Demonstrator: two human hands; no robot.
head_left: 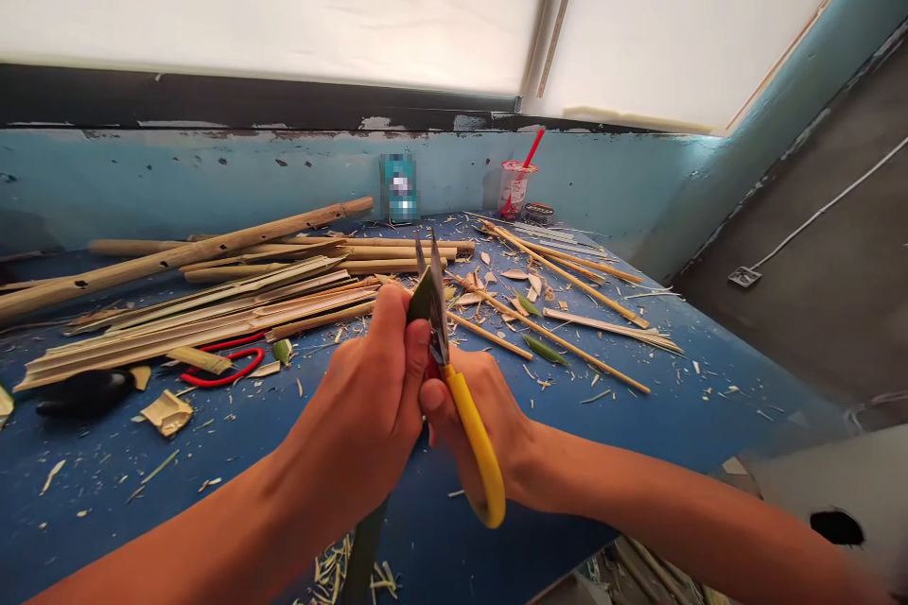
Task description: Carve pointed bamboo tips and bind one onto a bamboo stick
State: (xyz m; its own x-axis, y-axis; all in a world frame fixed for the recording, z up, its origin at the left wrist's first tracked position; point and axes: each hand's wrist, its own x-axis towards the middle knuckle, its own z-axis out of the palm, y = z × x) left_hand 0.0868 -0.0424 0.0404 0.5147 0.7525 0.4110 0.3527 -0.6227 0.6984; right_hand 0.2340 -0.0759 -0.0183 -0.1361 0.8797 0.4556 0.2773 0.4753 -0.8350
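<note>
Well, the left hand [375, 388] pinched a green leaf [420, 301] above the blue bench [695, 416], while the right hand [486, 406] had its grip wrapped around yellow-handled scissors [477, 435].

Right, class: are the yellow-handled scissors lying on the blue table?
No, the right hand holds the yellow-handled scissors above the blue table, while the left hand grips a green strip.

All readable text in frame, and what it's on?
None legible.
Cup with red straw: label print too small to read.
Teal item against the wall: pixelated, unreadable.
Small round container beside the cup: pale marks, too small to read.
Yellow-handled scissors: no lettering I can make out.
</note>
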